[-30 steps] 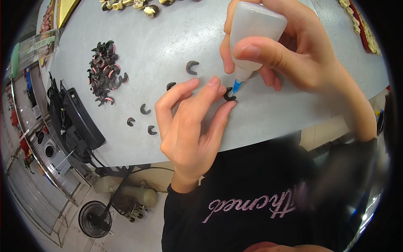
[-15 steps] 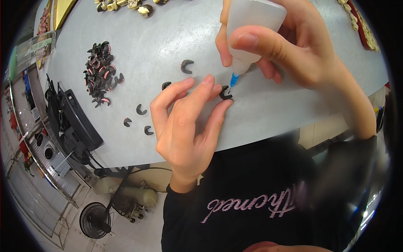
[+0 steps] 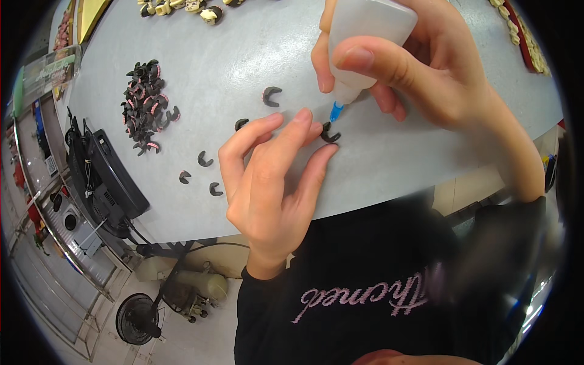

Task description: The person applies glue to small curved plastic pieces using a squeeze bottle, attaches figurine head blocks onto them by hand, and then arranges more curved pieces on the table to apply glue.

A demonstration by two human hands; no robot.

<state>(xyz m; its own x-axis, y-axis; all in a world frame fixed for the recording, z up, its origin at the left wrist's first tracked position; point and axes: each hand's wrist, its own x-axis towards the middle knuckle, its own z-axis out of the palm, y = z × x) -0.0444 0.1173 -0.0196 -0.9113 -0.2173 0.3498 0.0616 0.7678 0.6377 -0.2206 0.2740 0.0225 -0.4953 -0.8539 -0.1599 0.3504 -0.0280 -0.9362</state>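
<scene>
My left hand (image 3: 271, 173) pinches a small black C-shaped piece (image 3: 330, 135) between thumb and fingertips, low over the grey table. Wrapped round a translucent white squeeze bottle (image 3: 368, 39) is my right hand (image 3: 420, 67). The bottle points down, and its blue needle tip (image 3: 336, 111) meets the upper end of the held piece; whether any liquid comes out I cannot tell. Just beyond my left fingers lies another black C-shaped piece (image 3: 271, 96). Several more lie left of that hand, one of them (image 3: 241, 124) partly hidden by its fingers.
A heap of black pieces with pink edges (image 3: 145, 106) lies on the table's left side. Cream and black small parts (image 3: 194, 7) sit at the far edge. A black device with cables (image 3: 112, 176) stands at the left edge; a fan (image 3: 139, 319) is on the floor.
The blue needle tip has shifted slightly left and up along the piece, from its inner curve to its upper end. My left hand has barely moved.
</scene>
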